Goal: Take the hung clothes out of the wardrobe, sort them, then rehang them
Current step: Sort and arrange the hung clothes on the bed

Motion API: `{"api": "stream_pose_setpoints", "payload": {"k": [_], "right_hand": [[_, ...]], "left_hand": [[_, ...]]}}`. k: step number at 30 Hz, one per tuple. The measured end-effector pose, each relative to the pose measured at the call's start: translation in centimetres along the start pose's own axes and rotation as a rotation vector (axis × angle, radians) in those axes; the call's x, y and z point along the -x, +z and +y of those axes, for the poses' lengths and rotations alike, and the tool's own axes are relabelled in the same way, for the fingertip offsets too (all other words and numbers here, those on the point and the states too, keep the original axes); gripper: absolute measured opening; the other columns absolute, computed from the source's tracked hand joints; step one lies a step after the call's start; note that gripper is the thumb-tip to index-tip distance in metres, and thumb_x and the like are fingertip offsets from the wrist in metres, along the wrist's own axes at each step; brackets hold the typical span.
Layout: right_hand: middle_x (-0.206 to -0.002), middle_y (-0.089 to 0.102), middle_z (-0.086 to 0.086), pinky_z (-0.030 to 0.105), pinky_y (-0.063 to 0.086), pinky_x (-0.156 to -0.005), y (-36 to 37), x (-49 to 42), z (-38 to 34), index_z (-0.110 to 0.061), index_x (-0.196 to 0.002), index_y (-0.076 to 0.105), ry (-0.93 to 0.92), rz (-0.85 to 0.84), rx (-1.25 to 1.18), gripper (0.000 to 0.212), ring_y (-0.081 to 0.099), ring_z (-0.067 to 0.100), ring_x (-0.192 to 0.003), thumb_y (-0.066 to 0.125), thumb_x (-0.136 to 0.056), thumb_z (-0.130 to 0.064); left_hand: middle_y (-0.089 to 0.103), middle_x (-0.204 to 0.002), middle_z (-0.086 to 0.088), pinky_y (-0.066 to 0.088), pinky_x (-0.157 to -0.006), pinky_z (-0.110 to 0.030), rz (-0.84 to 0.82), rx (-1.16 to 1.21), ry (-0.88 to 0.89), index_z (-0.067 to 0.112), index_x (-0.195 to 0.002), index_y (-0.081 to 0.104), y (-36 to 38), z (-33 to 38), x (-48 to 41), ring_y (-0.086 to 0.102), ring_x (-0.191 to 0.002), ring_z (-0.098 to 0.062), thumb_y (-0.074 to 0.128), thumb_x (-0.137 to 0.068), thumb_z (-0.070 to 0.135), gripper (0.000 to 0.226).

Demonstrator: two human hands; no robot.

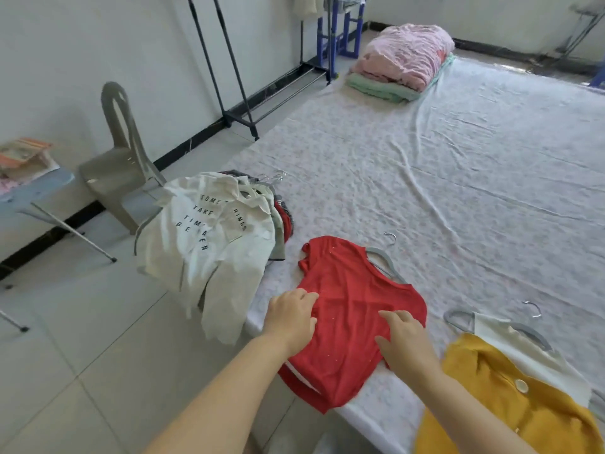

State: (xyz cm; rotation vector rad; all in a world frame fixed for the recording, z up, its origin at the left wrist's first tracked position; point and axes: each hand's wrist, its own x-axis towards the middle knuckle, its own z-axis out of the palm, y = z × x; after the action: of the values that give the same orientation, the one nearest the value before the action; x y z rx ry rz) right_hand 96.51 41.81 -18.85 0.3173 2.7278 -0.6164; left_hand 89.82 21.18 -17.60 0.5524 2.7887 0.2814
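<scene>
The left hand [291, 317] and right hand [404, 342] rest on the red top [353, 290], spread flat at the bed's [458, 158] near edge, hanger [384, 257] in its neck, likely for smoothing. The right grip is slack, fingers straight. Whether the left's bent fingers pinch cloth is unclear. A sorted pile [209, 231] lies left.
</scene>
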Motion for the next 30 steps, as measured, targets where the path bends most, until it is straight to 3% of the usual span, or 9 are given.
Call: {"api": "stream_pose_setpoints", "payload": {"k": [10,16,30], "right_hand": [[-0.135,0.042,-0.001,0.031,0.037,-0.101,6.1,-3.9,-19.5,-0.021,-0.137,0.041,-0.092,-0.031,0.038,0.048,0.040,0.019,-0.125,0.052,-0.090,-0.024],[-0.137,0.042,0.000,0.029,0.039,-0.100,6.6,-10.0,-25.6,-0.022,-0.137,0.040,-0.115,-0.036,0.056,0.048,0.040,0.020,-0.125,0.053,-0.090,-0.024],[-0.135,0.042,0.001,0.029,0.038,-0.097,7.3,-32.4,-36.1,-0.020,-0.134,0.043,-0.083,-0.154,0.022,0.043,0.040,0.020,-0.124,0.051,-0.092,-0.026]], "left_hand": [[0.047,-0.132,0.001,0.030,-0.099,-0.033,0.013,0.027,-0.154,0.026,-0.134,0.040,-6.3,-21.7,2.3,0.041,-0.123,-0.021,0.048,-0.089,0.030,0.046],[0.048,-0.130,0.002,0.031,-0.096,-0.033,0.052,0.069,-0.180,0.024,-0.132,0.042,-9.2,-28.4,-1.3,0.043,-0.120,-0.020,0.047,-0.089,0.029,0.044],[0.042,-0.136,0.007,0.023,-0.103,-0.029,-0.050,0.097,-0.169,0.027,-0.137,0.036,-13.6,-40.5,-18.1,0.035,-0.127,-0.013,0.041,-0.092,0.027,0.045]]}}
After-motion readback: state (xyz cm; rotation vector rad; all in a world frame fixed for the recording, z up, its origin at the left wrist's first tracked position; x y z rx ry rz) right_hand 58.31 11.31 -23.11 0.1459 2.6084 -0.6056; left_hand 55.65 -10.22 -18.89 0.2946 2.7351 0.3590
